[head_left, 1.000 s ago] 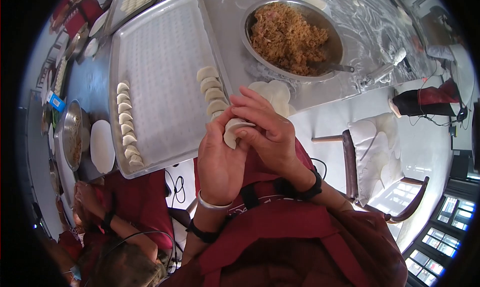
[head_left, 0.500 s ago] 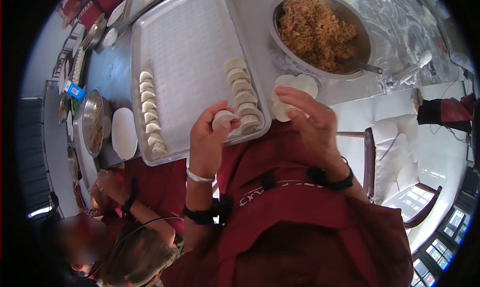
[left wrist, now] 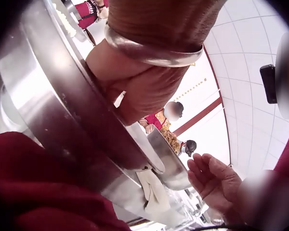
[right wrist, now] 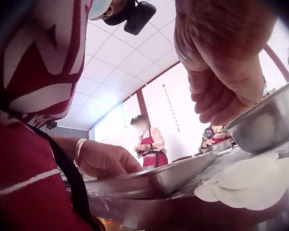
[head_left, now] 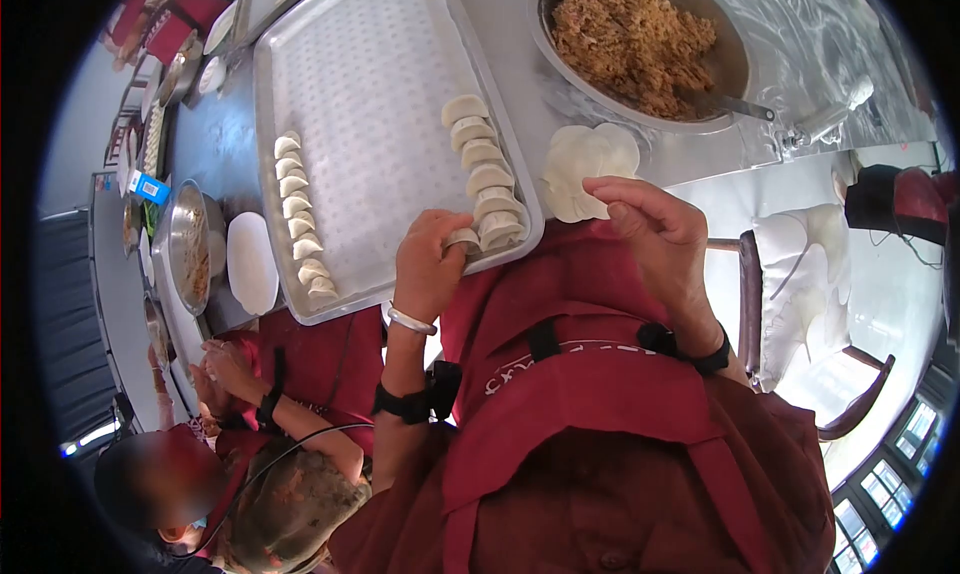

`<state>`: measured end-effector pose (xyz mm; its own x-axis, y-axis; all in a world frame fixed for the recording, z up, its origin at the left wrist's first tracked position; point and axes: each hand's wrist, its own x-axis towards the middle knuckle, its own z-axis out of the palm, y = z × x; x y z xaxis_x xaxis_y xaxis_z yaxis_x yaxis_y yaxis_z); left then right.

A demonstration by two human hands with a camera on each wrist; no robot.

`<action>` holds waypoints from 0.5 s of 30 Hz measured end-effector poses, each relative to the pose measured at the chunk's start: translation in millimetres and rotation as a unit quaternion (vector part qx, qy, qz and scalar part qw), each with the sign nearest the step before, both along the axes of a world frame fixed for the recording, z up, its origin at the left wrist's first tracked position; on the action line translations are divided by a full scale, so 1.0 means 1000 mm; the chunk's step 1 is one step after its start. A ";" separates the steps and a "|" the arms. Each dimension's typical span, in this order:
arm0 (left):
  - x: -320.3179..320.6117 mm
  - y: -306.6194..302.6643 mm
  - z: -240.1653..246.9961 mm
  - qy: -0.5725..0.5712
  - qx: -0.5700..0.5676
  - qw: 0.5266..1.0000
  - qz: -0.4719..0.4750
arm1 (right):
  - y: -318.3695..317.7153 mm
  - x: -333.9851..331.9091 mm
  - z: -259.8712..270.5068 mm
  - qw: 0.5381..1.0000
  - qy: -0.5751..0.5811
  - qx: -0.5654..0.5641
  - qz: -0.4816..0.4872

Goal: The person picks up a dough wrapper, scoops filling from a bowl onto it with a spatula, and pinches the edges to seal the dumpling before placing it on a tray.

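My left hand (head_left: 428,264) pinches a folded white dumpling (head_left: 462,239) over the near edge of a large metal tray (head_left: 370,124). The dumpling is right beside the near end of the right-hand row of dumplings (head_left: 488,177). In the left wrist view the left hand (left wrist: 144,84) reaches over the tray's rim and hides the dumpling. My right hand (head_left: 662,242) is held apart, fingers loosely bent and nothing in them, just nearer me than a stack of round dough wrappers (head_left: 590,164). In the right wrist view those wrappers (right wrist: 250,183) lie below the right hand (right wrist: 226,82).
A metal bowl (head_left: 738,64) of brown filling (head_left: 630,44), with a utensil handle (head_left: 745,107) over its rim, stands beyond the wrappers. Another row of dumplings (head_left: 296,207) lines the tray's left side. At left, another person's hands (head_left: 228,369) are near a white oval dish (head_left: 252,262).
Both hands pressed the dumpling together one second ago. They then parted, the left keeping the dumpling and lowering it beside the right-hand row. The right hand moved right, towards the wrappers.
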<state>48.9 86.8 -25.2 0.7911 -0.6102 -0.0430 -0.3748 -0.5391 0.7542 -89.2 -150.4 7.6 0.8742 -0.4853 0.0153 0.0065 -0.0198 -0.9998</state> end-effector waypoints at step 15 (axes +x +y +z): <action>0.000 0.000 0.001 -0.069 0.043 0.997 0.002 | -0.029 -0.014 -0.006 0.995 0.042 -0.016 -0.084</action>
